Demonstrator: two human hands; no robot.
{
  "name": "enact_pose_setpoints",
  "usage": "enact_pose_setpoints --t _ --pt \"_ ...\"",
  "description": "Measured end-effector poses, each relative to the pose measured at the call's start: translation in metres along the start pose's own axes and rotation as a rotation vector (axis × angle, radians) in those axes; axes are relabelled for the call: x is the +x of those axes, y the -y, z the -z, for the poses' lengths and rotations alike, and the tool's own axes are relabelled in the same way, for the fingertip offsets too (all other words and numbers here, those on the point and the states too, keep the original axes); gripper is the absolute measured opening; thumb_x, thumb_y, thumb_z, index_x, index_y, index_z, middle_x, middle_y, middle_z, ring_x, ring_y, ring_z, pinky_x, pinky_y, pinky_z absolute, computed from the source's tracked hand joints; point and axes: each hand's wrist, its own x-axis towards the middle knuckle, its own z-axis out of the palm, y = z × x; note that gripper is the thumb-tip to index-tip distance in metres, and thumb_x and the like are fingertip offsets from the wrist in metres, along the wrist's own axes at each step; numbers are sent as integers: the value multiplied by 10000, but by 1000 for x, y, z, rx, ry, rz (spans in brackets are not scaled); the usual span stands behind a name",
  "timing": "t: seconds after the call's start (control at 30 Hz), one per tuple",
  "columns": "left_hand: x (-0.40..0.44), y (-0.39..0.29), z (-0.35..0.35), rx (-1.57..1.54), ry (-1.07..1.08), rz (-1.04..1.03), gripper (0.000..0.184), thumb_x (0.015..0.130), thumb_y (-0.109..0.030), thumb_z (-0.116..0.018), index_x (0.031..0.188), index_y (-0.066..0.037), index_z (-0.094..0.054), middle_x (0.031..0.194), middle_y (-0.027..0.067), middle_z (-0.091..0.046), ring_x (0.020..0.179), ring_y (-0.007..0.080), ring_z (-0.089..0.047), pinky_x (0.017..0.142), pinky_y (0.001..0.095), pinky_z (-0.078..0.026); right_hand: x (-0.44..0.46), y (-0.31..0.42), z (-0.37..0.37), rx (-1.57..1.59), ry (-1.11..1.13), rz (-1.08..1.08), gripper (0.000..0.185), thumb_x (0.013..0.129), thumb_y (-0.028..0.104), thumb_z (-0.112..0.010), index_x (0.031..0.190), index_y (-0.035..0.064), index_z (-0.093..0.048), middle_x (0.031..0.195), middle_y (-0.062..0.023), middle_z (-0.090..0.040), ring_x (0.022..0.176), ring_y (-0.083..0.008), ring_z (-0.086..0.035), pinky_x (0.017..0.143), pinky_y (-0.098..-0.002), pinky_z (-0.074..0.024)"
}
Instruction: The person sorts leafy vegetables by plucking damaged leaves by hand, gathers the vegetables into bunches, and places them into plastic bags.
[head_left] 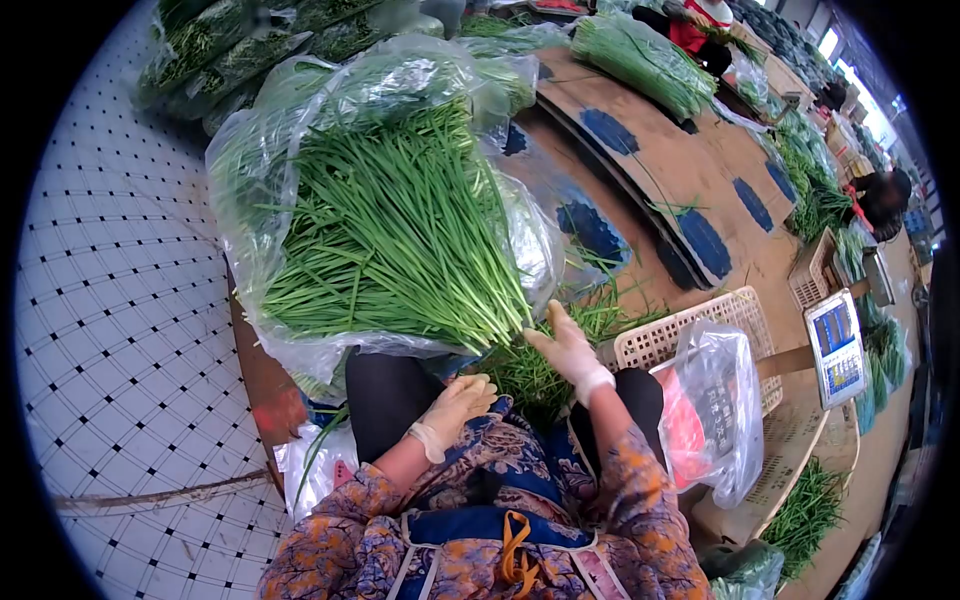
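Observation:
A large heap of long green stalks (400, 220) lies on an opened clear plastic bag (235, 190), its pale ends pointing toward my lap. My right hand (568, 350), in a pale glove, is at those pale ends, thumb and forefinger apart; whether a stalk lies between them is too small to tell. My left hand (455, 408), gloved as well, is over my lap, below the heap and apart from it, with its fingers together and pointing right. Loose green trimmings (530, 380) lie between my knees, under and between the hands.
To the right are a plastic basket (690, 330), a clear bag with pink contents (715, 410), a scale display (838, 350) and a crate (800, 440) by cut greens. Filled bags (270, 50) are stacked at upper left. Two people work farther off at upper right.

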Motion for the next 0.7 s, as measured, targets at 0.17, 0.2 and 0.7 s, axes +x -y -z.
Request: enact_pose_setpoints --t 0.17,0.2,0.7 --pt "47 -8 9 -373 14 5 713 892 -424 -490 1383 -29 -155 1295 242 -368 1221 347 -364 1043 440 -273 43 -3 -49 333 118 -161 774 763 319 -676 1279 -121 -302 1199 -246 -492 1113 -300 -480 939 -327 -370" --pt "57 -15 3 -477 -4 15 666 887 -394 -513 1365 -42 -212 1276 228 -387 1211 335 -374 1025 436 -303 48 1 -51 460 225 -264 784 774 258 -691 1308 -130 -268 1219 -207 -486 1117 -227 -475 939 -292 -371" --pt "65 -34 4 -742 84 107 429 901 -394 -488 1060 4 -507 977 174 -582 926 292 -588 792 388 -498 63 34 -14 986 189 -609 414 805 173 -657 1136 18 -463 864 -77 -633 640 -145 -604 496 -235 -488"
